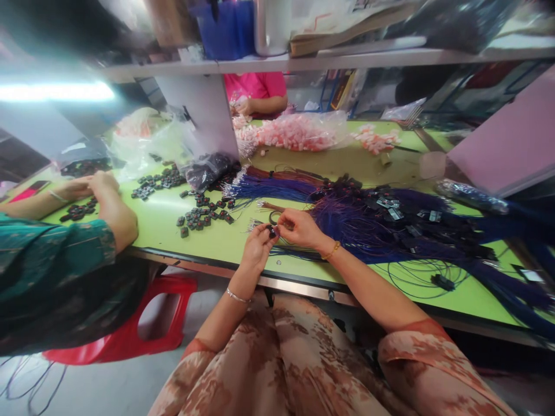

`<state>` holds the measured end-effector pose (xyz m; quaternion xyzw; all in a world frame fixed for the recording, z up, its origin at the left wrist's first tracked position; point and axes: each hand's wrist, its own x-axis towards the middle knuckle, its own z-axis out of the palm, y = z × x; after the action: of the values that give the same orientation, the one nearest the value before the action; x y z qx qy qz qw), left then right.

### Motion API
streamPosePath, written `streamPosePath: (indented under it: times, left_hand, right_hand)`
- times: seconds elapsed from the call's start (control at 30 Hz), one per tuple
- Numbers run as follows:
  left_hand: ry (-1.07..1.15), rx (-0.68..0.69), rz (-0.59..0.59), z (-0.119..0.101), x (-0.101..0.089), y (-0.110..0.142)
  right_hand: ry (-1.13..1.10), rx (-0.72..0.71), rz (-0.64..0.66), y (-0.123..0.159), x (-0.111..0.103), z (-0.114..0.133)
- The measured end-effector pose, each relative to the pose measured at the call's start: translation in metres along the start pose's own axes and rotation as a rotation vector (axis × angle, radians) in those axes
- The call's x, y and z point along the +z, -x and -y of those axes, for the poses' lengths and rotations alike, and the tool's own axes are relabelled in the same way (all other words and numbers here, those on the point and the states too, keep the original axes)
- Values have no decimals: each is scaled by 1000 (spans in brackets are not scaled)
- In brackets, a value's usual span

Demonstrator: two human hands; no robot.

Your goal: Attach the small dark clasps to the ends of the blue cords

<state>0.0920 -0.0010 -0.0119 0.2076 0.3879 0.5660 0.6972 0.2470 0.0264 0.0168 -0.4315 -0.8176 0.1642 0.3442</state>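
Observation:
My left hand (259, 245) is closed in a pinch on a small black connector (272, 232), held just above the near edge of the green table (165, 222). My right hand (299, 227) is closed too, its fingertips pinching a thin wire at that same connector. A bundle of blue wires (277, 188) with bare silvery ends lies just beyond my hands. Loose black connectors (203, 215) are scattered to the left of them.
A co-worker's arm in a green sleeve (56, 237) rests at the left by more connectors. A person in pink (255, 89) sits across the table near bags of pink parts (299, 132). Dark wire harnesses (411, 225) heap on the right. A red stool (130, 329) stands below.

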Motion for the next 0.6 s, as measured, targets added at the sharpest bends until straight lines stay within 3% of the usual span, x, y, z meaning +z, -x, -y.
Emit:
streamPosePath:
  times: [0.43,0.6]
  left_hand:
    - [-88,22,-23,3,-1,3]
    - [-95,29,-63,2,2,3]
  right_hand:
    - [205,-177,56,2,5,0]
    - [189,-166,77,5,6,-1]
